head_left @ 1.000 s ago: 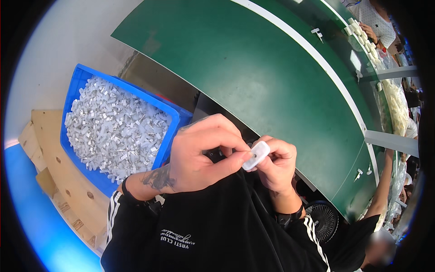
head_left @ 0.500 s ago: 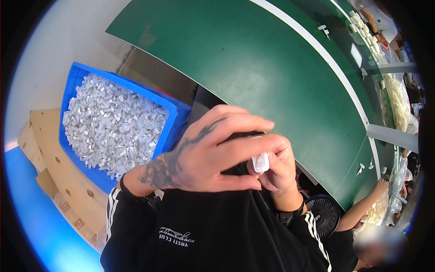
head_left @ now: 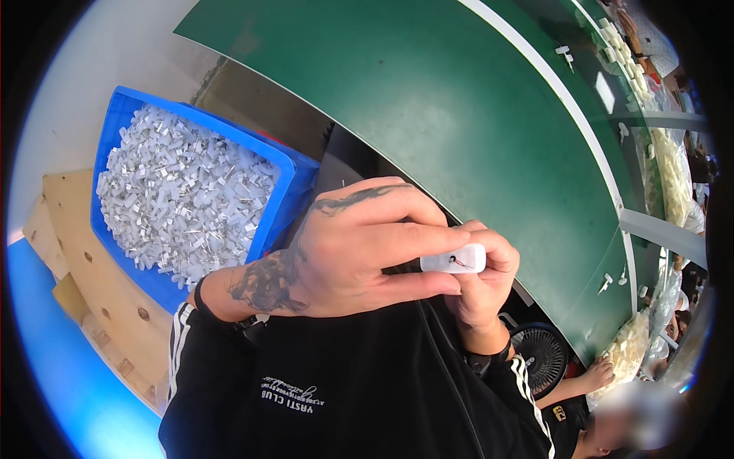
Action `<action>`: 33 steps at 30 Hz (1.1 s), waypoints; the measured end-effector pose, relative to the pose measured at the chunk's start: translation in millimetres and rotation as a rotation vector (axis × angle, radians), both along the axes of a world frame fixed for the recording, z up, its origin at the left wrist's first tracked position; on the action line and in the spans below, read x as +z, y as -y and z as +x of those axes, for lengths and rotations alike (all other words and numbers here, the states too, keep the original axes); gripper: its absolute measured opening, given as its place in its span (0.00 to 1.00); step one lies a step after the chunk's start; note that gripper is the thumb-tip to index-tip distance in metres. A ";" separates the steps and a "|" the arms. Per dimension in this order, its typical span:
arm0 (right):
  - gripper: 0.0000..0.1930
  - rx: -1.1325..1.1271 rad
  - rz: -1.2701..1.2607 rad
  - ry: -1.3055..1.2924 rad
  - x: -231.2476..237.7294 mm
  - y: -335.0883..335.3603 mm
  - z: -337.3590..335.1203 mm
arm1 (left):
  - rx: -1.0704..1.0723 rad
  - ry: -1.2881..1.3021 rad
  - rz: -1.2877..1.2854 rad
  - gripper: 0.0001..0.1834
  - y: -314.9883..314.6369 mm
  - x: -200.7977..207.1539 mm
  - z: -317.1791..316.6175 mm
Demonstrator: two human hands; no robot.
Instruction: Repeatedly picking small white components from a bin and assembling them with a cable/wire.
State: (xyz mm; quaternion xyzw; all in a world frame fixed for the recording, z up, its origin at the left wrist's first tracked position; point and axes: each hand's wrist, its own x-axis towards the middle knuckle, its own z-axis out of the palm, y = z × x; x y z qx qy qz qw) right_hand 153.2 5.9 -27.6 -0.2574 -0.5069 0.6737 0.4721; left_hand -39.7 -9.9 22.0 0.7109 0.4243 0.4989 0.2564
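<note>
Close in front of my chest, both hands meet around a small white plastic casing (head_left: 470,258) with rounded corners. A small dark hole and a thin reddish wire show on its upward face. My left hand (head_left: 355,249), tattooed on the back, pinches the casing's left end between thumb and fingers. From the right, my right hand (head_left: 489,291) grips its other end, with the fingers partly hidden behind the casing. Left of my hands stands a blue crate (head_left: 284,180) heaped with small translucent white plastic parts (head_left: 183,195), some with thin metal pins.
A green worktable (head_left: 397,92) with a white strip (head_left: 562,92) stretches ahead and right. Several small white pieces (head_left: 605,283) lie on its far side. A black fan (head_left: 537,356) sits below its near edge. At right, another person's hand (head_left: 599,375) is beside bagged pale pieces (head_left: 628,348).
The casing has turned from upright to sideways, bringing the hole and wire into view. My left fingers have closed onto its end. The other person's hand has moved toward the bagged pieces.
</note>
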 end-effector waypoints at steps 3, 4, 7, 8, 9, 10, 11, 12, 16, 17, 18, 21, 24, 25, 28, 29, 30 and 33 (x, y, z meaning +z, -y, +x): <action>0.07 -0.004 0.018 -0.022 -3.6 0.9 0.2 | -0.010 0.065 -0.052 0.22 2.4 -1.6 1.9; 0.07 0.002 0.014 -0.017 -3.8 1.0 0.4 | -0.018 0.077 -0.056 0.21 2.6 0.1 1.7; 0.07 0.018 -0.011 -0.043 -3.6 1.8 1.1 | -0.038 0.115 -0.052 0.19 2.1 -1.1 3.7; 0.07 0.027 -0.031 -0.071 -3.7 1.9 1.7 | -0.057 0.137 -0.040 0.18 1.6 -1.6 4.5; 0.07 0.036 -0.051 -0.100 -3.5 2.4 1.7 | -0.053 0.137 -0.044 0.18 1.7 -2.6 5.3; 0.07 0.037 -0.053 -0.099 -2.7 3.2 1.1 | -0.052 0.143 -0.023 0.19 1.1 -4.6 6.6; 0.07 0.022 -0.082 -0.101 -1.1 4.4 0.3 | -0.051 0.149 -0.001 0.19 1.1 -5.7 7.1; 0.06 0.006 -0.110 -0.102 0.1 5.6 -0.6 | -0.051 0.150 -0.003 0.19 1.7 -5.4 6.9; 0.07 -0.014 -0.151 -0.115 1.6 8.2 -3.2 | 0.007 0.054 -0.010 0.20 9.2 -3.5 7.6; 0.07 -0.003 -0.160 -0.127 3.4 7.7 -4.0 | 0.003 0.018 -0.034 0.20 10.5 -3.6 7.5; 0.07 0.009 -0.169 -0.139 4.1 7.5 -4.3 | -0.002 0.020 -0.034 0.20 11.1 -6.4 7.9; 0.08 0.034 -0.150 -0.147 3.1 7.3 -2.0 | 0.039 0.034 0.106 0.20 13.3 -10.3 9.1; 0.09 0.022 -0.141 -0.153 1.9 7.5 -1.5 | 0.029 -0.018 0.142 0.21 11.8 -11.6 7.9; 0.09 0.023 -0.140 -0.152 1.2 7.7 -0.8 | 0.034 -0.013 0.137 0.21 12.2 -12.3 8.1; 0.09 0.044 -0.139 -0.112 -1.1 9.3 1.9 | 0.077 0.038 0.059 0.21 13.8 -10.4 12.1; 0.09 0.032 -0.150 -0.102 -1.6 10.1 1.6 | 0.115 0.082 -0.013 0.21 13.8 -9.1 13.1; 0.10 0.020 -0.162 -0.092 -2.5 10.9 1.6 | 0.116 0.085 -0.014 0.21 12.9 -9.2 12.6; 0.10 0.009 -0.160 -0.070 -7.8 12.2 3.8 | 0.067 0.150 -0.071 0.17 8.1 -9.1 10.5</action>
